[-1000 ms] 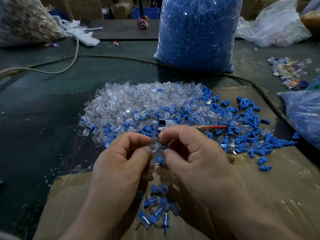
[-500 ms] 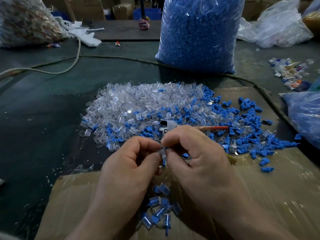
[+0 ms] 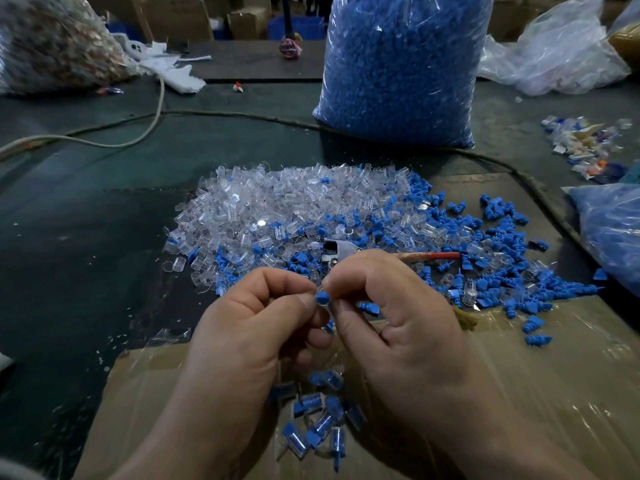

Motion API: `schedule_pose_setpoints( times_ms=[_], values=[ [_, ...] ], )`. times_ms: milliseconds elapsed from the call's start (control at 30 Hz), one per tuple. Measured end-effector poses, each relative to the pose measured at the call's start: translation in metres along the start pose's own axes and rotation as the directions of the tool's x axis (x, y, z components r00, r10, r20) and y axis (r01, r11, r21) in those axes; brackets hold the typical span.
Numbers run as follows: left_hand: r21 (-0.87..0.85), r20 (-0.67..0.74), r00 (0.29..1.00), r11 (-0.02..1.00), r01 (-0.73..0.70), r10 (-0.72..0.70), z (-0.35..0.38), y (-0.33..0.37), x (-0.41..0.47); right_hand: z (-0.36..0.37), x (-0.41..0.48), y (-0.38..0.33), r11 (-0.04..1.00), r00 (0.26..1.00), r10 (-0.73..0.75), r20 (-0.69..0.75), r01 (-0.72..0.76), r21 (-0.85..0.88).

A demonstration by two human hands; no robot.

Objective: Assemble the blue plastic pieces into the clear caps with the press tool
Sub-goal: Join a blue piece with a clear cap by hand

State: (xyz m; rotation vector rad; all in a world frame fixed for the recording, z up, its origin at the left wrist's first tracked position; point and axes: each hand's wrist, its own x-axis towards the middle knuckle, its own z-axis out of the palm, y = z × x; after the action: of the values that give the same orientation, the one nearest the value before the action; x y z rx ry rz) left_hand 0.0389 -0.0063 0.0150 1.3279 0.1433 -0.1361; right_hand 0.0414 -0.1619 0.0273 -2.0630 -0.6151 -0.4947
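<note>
My left hand (image 3: 256, 327) and my right hand (image 3: 391, 313) meet fingertip to fingertip over the cardboard. Between them they pinch one small piece (image 3: 322, 299): a blue plastic end faces me, and a clear cap seems to sit below it, mostly hidden by my fingers. Behind my hands lies a heap of clear caps (image 3: 277, 209) mixed with loose blue pieces (image 3: 485, 265). The press tool (image 3: 339, 251), metal-headed with a red handle, lies on that heap just beyond my right knuckles. Several joined blue-and-clear parts (image 3: 318, 420) lie between my wrists.
A tall clear bag of blue pieces (image 3: 401, 67) stands at the back centre. Another bag of blue parts (image 3: 613, 230) lies at the right edge. A cable (image 3: 221, 114) runs across the dark table (image 3: 69, 237). Taped cardboard (image 3: 554, 375) covers the near right.
Both hands have drifted slightly toward me while staying joined. The piece between the fingertips has turned, so its round blue end now faces up.
</note>
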Motion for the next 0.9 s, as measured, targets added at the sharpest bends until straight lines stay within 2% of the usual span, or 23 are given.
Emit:
schedule_pose_setpoints(
  times_ms=[133, 233, 300, 367, 400, 467, 533, 600, 667, 767, 900],
  values=[
    [0.051, 0.045, 0.997, 0.997, -0.059, 0.057, -0.002, -0.003, -0.001, 0.0, 0.0, 0.003, 0.996, 0.998, -0.043, 0.036, 0.046, -0.08],
    [0.191, 0.064, 0.987, 0.969, -0.158, 0.148, -0.001, -0.004, 0.0, -0.001, 0.0, 0.003, 0.995, 0.997, -0.037, 0.064, 0.043, -0.091],
    [0.25, 0.031, 0.984, 0.952, -0.175, 0.173, -0.002, -0.007, 0.002, -0.002, 0.0, 0.003, 0.985, 0.995, -0.028, 0.1, 0.045, -0.169],
    [0.241, -0.024, 0.987, 0.959, -0.151, 0.161, -0.003, -0.01, 0.004, -0.008, 0.003, 0.009, 0.926, 0.99, 0.079, 0.117, -0.03, -0.377],
    [0.215, -0.045, 0.988, 0.968, -0.133, 0.146, -0.003, -0.01, 0.004, -0.013, 0.005, 0.015, 0.859, 0.978, 0.178, 0.109, -0.1, -0.503],
    [0.129, -0.054, 0.993, 0.987, -0.095, 0.103, -0.003, -0.01, 0.002, -0.028, 0.008, 0.028, 0.675, 0.899, 0.424, 0.112, -0.231, -0.7],
    [0.091, -0.037, 0.997, 0.993, -0.07, 0.073, -0.003, -0.01, 0.003, -0.038, 0.008, 0.041, 0.561, 0.811, 0.566, 0.146, -0.249, -0.789],
    [0.11, -0.035, 0.996, 0.991, -0.076, 0.08, -0.005, -0.01, 0.003, -0.039, 0.005, 0.047, 0.55, 0.787, 0.591, 0.179, -0.23, -0.803],
    [0.136, -0.047, 0.995, 0.987, -0.081, 0.088, -0.006, -0.01, 0.004, -0.04, 0.006, 0.049, 0.553, 0.804, 0.566, 0.184, -0.204, -0.808],
    [0.089, -0.046, 0.996, 0.994, -0.066, 0.071, -0.005, -0.01, 0.004, -0.042, 0.009, 0.051, 0.561, 0.824, 0.537, 0.182, -0.187, -0.806],
    [0.058, -0.024, 0.997, 0.996, -0.072, 0.073, -0.005, -0.012, 0.005, -0.039, 0.009, 0.055, 0.594, 0.822, 0.527, 0.216, -0.175, -0.785]
  ],
)
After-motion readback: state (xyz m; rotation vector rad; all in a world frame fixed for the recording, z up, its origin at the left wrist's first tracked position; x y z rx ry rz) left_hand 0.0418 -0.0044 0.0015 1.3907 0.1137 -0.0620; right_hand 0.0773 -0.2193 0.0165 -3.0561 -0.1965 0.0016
